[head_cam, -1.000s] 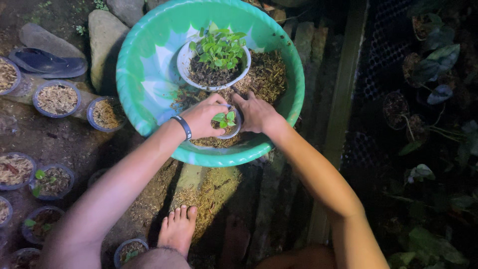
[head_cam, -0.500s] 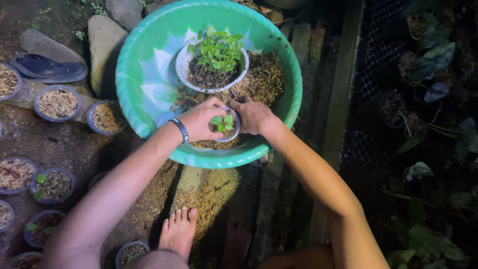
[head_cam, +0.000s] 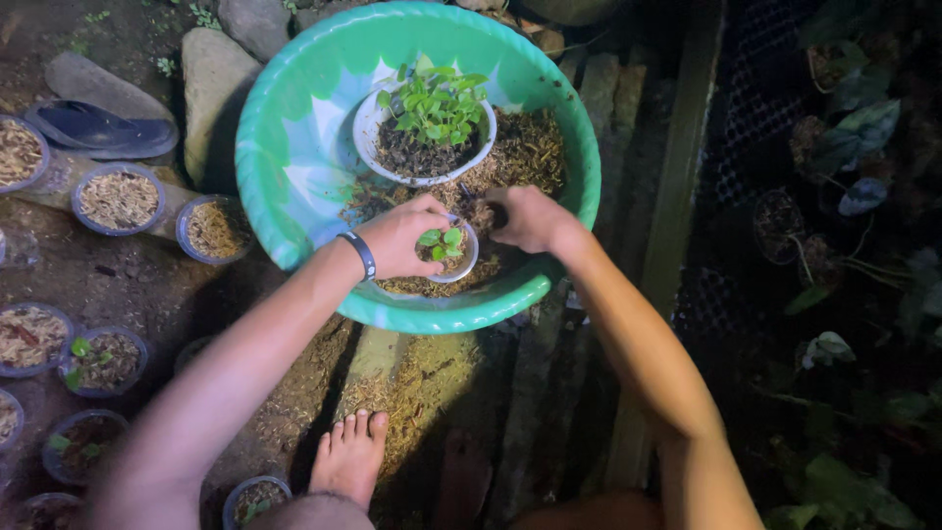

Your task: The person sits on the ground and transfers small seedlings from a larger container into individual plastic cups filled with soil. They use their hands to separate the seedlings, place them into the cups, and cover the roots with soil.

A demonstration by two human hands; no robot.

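Observation:
My left hand point(head_cam: 400, 238), with a dark band on the wrist, grips a small clear cup point(head_cam: 459, 263) that holds a green seedling point(head_cam: 441, 239). The cup sits low inside a large green basin point(head_cam: 285, 186). My right hand point(head_cam: 530, 218) rests in the loose brown potting mix point(head_cam: 525, 157) just right of the cup, fingers curled into it. At the back of the basin stands a white bowl point(head_cam: 378, 123) full of leafy seedlings point(head_cam: 432, 98).
Several small cups of mix stand on the ground at left point(head_cam: 118, 199), some with seedlings point(head_cam: 98, 358). A dark sandal point(head_cam: 98, 126) and stones point(head_cam: 206, 88) lie beside the basin. My bare foot point(head_cam: 348, 456) is below. Potted plants point(head_cam: 844, 137) fill the dark right side.
My right hand has come off the cup and moved right into the potting mix. My left hand still holds the cup in place.

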